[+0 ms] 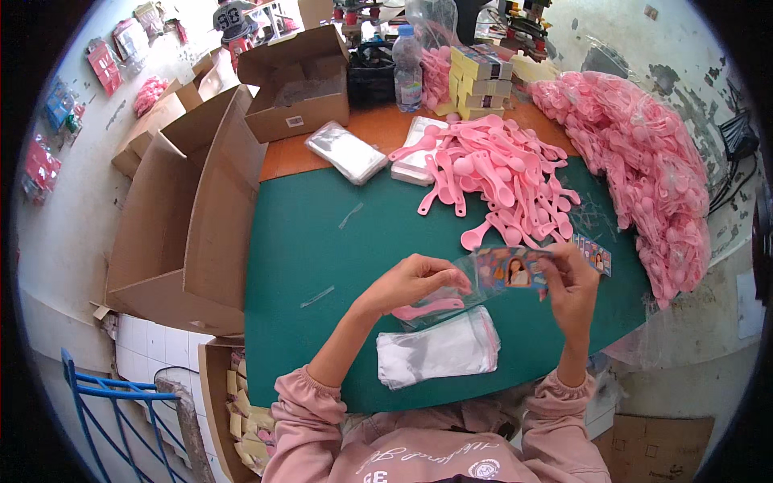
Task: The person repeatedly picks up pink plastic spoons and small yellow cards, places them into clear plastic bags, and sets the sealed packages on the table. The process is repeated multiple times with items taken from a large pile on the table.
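Observation:
Between my two hands is a colourful printed card [513,269], its right end pinched in the fingers of my right hand [570,286]. The card's left end meets the mouth of a clear plastic bag [469,291]; how far it sits inside, I cannot tell. My left hand [420,283] grips that bag's upper edge with bent fingers. A pink measuring spoon [429,309] lies in the bag, below my left hand. Nearest to me, a stack of flat clear bags [439,352] rests on the green table. More printed cards [594,254] lie just beyond my right hand.
A heap of loose pink measuring spoons [503,173] covers the table's far middle. Bagged pink spoons [636,169] pile up along the right edge. Bundles of clear bags [346,153], a water bottle [408,71] and yellow-edged packs [479,76] stand behind. A large open carton [213,209] borders the left side.

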{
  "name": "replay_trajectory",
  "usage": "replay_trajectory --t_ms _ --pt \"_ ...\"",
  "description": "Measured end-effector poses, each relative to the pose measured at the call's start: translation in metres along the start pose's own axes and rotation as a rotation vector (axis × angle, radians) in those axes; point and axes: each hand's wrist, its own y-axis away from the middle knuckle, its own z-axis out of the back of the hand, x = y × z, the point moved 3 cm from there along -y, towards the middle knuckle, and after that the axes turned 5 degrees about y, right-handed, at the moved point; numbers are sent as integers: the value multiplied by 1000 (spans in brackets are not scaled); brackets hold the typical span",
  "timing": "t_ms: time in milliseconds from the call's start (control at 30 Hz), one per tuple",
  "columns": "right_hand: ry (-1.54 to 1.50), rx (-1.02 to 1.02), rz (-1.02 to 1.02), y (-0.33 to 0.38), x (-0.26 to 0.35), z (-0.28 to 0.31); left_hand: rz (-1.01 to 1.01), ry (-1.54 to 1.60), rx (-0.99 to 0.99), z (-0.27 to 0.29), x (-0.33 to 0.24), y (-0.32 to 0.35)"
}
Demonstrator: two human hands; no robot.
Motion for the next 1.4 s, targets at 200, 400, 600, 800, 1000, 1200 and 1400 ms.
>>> replay_trajectory --t_ms 200,400,600,800,1000,1200,1400 --pt "252 292 158 -3 -1 -13 79 -140 -21 8 16 -6" --pt "165 704 -123 0 -19 -45 25 -217 100 -4 16 -6" --pt "101 754 9 2 -48 -70 36 -414 -109 -5 5 2" --pt "-143 532 -294 -4 -59 -61 -114 -131 192 35 27 31" --pt "-196 698 -363 2 -55 -63 19 268 36 32 40 44" --pt "261 188 17 -9 -30 -75 4 -19 -452 17 44 44" --pt "405 540 367 12 -22 -101 96 587 -254 2 53 47"
